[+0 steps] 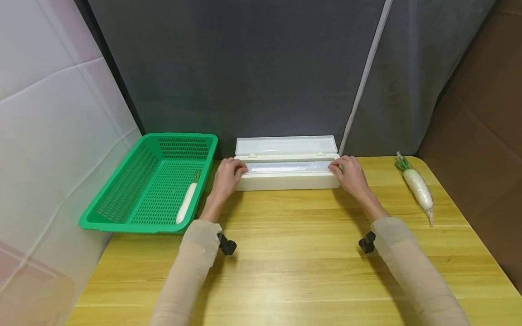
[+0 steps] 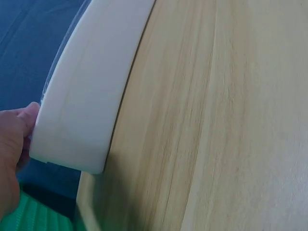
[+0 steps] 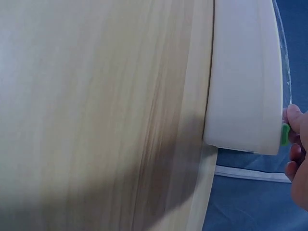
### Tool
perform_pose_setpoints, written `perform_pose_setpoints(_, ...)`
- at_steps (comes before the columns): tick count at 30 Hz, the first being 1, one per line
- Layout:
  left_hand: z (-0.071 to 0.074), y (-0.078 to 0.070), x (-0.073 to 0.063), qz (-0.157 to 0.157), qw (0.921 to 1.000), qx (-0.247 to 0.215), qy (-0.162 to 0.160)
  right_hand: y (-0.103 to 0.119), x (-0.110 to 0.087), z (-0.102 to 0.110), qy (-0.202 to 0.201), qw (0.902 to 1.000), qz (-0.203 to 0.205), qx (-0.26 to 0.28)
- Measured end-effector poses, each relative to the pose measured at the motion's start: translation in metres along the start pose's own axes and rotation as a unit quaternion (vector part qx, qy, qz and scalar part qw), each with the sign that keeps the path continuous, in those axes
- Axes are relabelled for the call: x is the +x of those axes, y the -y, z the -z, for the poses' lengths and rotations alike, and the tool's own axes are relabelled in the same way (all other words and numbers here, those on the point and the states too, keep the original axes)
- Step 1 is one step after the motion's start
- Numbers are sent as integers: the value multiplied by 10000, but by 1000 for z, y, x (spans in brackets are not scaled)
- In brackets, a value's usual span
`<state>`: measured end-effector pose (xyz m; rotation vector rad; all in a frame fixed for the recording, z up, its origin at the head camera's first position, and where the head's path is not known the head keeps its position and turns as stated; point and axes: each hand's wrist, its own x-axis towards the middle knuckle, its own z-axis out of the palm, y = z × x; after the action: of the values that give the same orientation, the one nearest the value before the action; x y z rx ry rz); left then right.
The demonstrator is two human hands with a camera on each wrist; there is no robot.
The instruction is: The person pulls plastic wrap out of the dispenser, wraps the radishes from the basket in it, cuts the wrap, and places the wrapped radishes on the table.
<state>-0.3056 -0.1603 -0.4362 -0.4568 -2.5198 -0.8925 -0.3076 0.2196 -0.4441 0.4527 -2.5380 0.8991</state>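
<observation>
A long white cling film dispenser [image 1: 287, 183] stands at the table's back edge, its lid [image 1: 286, 145] raised behind it. Clear cling film [image 1: 289, 167] stretches across the opening. At the left end, my left hand [image 1: 226, 177] pinches the film's edge between thumb and fingers; in the left wrist view, the thumb tip lies right by the box's corner. My right hand [image 1: 351, 174] pinches the film's edge at the opposite end. Beside those fingers, the right wrist view shows a small green piece [image 3: 285, 134] on the box's end.
To the left sits a green plastic basket [image 1: 148, 227], with a white radish [image 1: 186, 203] along its right side. A second radish [image 1: 417, 185], covered in clear film, lies on the wooden table [image 1: 293, 271] at the right. Dark cloth [image 1: 244, 68] hangs behind the table.
</observation>
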Motion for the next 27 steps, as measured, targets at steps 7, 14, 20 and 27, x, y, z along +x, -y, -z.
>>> perform_pose_setpoints(7, 2, 7, 0, -530, 9985, 86, 63, 1, 6, 1, -65, 10000, -43, 19)
perform_pose_setpoints(14, 2, 11, -1, -1134, 9923, 493, 24, 1, 11, 0, -2, 9999, -55, 90)
perform_pose_setpoints(20, 3, 10, 1, -1103, 9911, 741, 30, 1, 18, -2, -74, 9999, 31, 106)
perform_pose_setpoints(27, 4, 5, 9, -918, 9900, 1065, -71, 1, 26, -3, -5, 9999, -33, 117)
